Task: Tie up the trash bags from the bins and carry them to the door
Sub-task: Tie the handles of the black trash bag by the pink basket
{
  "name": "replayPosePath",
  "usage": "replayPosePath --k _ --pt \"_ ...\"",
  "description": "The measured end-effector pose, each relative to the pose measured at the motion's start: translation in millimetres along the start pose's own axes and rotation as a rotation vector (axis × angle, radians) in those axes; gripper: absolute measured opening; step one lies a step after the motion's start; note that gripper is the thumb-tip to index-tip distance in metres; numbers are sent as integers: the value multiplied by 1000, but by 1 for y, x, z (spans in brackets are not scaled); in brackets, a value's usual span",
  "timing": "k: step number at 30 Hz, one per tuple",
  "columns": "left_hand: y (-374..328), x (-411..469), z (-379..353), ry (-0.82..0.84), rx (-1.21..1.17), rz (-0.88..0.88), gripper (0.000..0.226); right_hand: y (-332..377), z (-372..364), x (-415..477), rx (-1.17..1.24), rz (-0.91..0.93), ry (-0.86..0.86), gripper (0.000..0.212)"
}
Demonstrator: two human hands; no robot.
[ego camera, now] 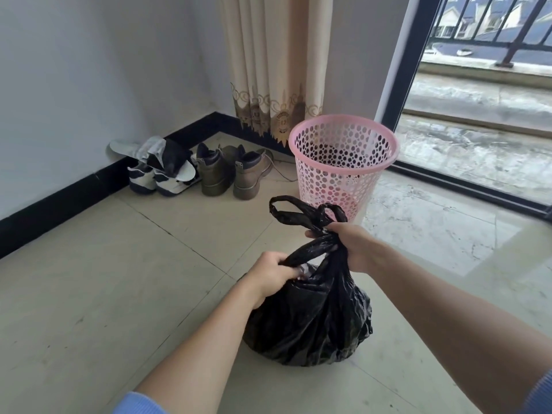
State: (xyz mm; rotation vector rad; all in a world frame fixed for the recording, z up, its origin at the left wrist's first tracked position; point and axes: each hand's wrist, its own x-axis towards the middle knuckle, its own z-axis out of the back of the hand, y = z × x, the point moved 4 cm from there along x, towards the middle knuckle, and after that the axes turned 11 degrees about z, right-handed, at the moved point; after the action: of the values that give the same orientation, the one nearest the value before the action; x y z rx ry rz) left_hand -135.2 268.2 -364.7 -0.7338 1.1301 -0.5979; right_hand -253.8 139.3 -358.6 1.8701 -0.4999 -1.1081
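A full black trash bag [310,318] sits on the tiled floor in front of me. My left hand [273,274] grips one twisted handle strip of the bag at its left side. My right hand [348,245] grips the other strip where the two cross, and the looped handle ends [294,212] stick up beyond it. A bit of white rubbish shows in the bag's mouth between my hands. The pink perforated bin [343,162] stands just behind the bag with no liner in it.
Two brown boots [230,171] and white sneakers [155,180] with insoles lie along the wall at the left. A beige curtain [274,64] hangs in the corner. A glass sliding door [478,100] to a balcony fills the right side.
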Motion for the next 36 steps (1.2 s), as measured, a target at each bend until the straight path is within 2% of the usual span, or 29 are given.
replayPosePath --k 2,4,5,7,9,12,14,16,18,20,21,23,26,27,29,30,33,36 --pt "2 1 9 74 -393 77 12 -1 3 0 38 -14 -3 20" --pt "7 2 13 160 -579 178 22 -2 3 1 59 -47 -7 3" --pt "9 1 13 215 -619 233 29 -3 1 0 69 -65 12 6" --pt "16 1 11 271 -650 321 34 -4 -2 -2 56 -95 73 12" --pt "22 1 11 295 -657 363 35 -5 -3 -5 -70 -90 110 16" --pt "12 -4 16 360 -733 297 20 -2 -4 -8 -491 39 110 22" --pt "6 -5 20 399 -761 271 38 -1 -3 -7 -686 131 87 30" --pt "2 -7 20 441 -660 238 52 0 -2 -5 -771 184 78 33" --pt "0 -8 15 455 -467 207 46 0 -3 -4 -799 221 73 29" --pt "0 -6 11 352 -324 217 34 1 -6 -3 -800 260 65 26" --pt "2 -3 12 255 -280 229 36 1 -6 -2 -781 275 58 25" --pt "8 3 14 79 -194 246 39 1 -6 -1 -655 281 33 24" --pt "15 9 19 -179 -49 228 22 -3 -6 -3 -409 205 16 20" --pt "15 9 22 -291 -5 221 24 -5 -8 -4 -359 188 24 19" --pt "14 7 27 -474 -25 231 25 -8 -12 -5 -294 172 40 20" --pt "14 6 29 -495 -143 246 21 -9 -14 -5 -268 163 42 21" --pt "13 9 32 -410 -564 309 14 -9 -13 -5 -198 144 22 22" --pt "10 13 36 -295 -703 300 25 -9 -12 -5 -159 133 17 23"
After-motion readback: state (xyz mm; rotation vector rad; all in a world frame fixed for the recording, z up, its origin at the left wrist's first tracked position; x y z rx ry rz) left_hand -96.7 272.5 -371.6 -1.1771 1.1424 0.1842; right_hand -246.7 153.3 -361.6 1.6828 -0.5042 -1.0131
